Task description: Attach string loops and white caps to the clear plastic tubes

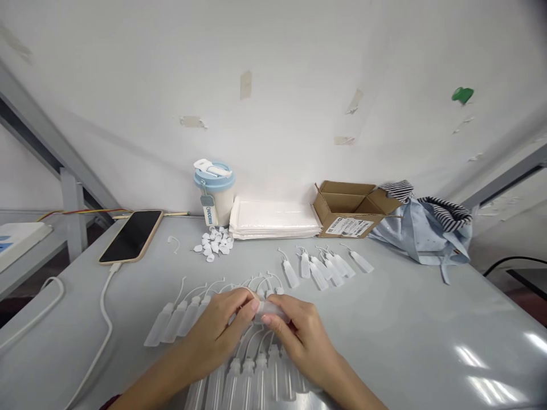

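Between my two hands lies a small translucent plastic squeeze bottle [273, 309], held sideways above the table. My right hand [301, 330] grips its body between thumb and fingers. At the bottle's neck end, my left hand [228, 319] has its thumb and fingers pinched together; its fingers partly hide the neck. Rows of similar bottles with thin strap tails lie under and around my hands: one row to the left [160, 324], another in front [248, 378]. A looser group of such bottles [318, 273] lies at the back right.
A pile of small white caps [216, 242] sits before a blue-lidded cup [216, 196]. Behind are stacked white packets [276, 219], an open cardboard box [350, 210] and a light blue cloth bag [423, 230]. A phone [131, 236] with a white cable [105, 307] lies left on the grey table [410, 330].
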The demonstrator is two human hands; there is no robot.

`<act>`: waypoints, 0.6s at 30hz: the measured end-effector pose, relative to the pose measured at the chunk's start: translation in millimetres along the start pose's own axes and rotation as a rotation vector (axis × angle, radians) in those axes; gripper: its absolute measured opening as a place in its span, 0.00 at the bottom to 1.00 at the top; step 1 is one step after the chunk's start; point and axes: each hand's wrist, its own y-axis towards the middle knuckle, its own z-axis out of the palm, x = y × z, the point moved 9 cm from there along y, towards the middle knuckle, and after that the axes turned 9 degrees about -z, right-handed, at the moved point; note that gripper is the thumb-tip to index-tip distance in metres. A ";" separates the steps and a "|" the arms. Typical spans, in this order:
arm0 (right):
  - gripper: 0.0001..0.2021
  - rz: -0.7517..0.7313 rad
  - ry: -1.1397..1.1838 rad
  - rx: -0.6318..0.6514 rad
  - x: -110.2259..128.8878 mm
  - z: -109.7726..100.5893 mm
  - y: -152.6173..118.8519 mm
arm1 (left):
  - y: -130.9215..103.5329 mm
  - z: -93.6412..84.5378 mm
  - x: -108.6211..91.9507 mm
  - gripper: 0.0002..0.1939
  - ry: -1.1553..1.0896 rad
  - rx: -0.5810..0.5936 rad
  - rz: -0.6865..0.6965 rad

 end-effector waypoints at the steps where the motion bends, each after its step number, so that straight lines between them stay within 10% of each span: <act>1: 0.13 -0.043 -0.063 0.000 2.0 0.2 -0.9 | 0.6 0.0 0.5 0.17 0.015 0.000 -0.008; 18: 0.24 0.301 0.331 0.140 -27.2 17.4 -7.9 | -7.4 -1.5 -8.6 0.09 0.154 -0.037 0.192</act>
